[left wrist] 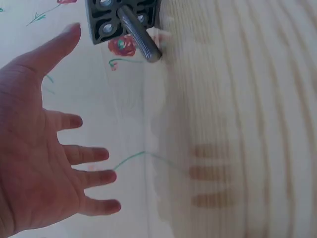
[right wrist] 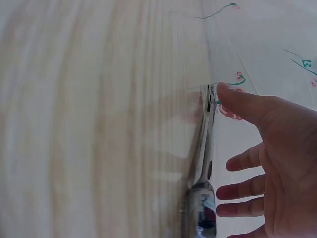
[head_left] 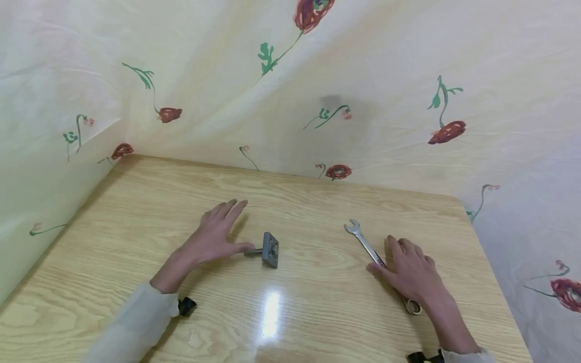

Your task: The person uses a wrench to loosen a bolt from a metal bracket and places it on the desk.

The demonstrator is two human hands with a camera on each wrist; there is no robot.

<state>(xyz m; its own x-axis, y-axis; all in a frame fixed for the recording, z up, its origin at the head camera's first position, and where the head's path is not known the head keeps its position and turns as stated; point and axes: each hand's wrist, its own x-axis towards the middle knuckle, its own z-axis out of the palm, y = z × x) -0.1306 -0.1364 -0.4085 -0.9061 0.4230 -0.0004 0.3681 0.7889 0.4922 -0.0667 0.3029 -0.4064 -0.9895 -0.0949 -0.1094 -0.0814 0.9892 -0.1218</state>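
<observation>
A grey square plate with holes and a threaded rod (head_left: pixel 270 250) lies on its edge on the wooden table, its rod pointing left. My left hand (head_left: pixel 212 241) is spread beside it, thumb tip overlapping the rod end in the head view. In the left wrist view the threaded rod (left wrist: pixel 140 34) appears beyond the thumb, with the palm holding nothing. A silver combination wrench (head_left: pixel 368 248) lies diagonally at the right, open end away and ring end near. Over its handle hovers my right hand (head_left: pixel 414 273), fingers extended. The right wrist view shows the wrench (right wrist: pixel 202 208) beside the loosely spread fingers.
The light wood-grain table (head_left: pixel 308 302) runs back to a cream flowered cloth (head_left: pixel 386 101) hanging behind it and along the left side. Dark straps with small black devices (head_left: pixel 186 306) sit at both wrists. A bright light reflection shows near the table's middle.
</observation>
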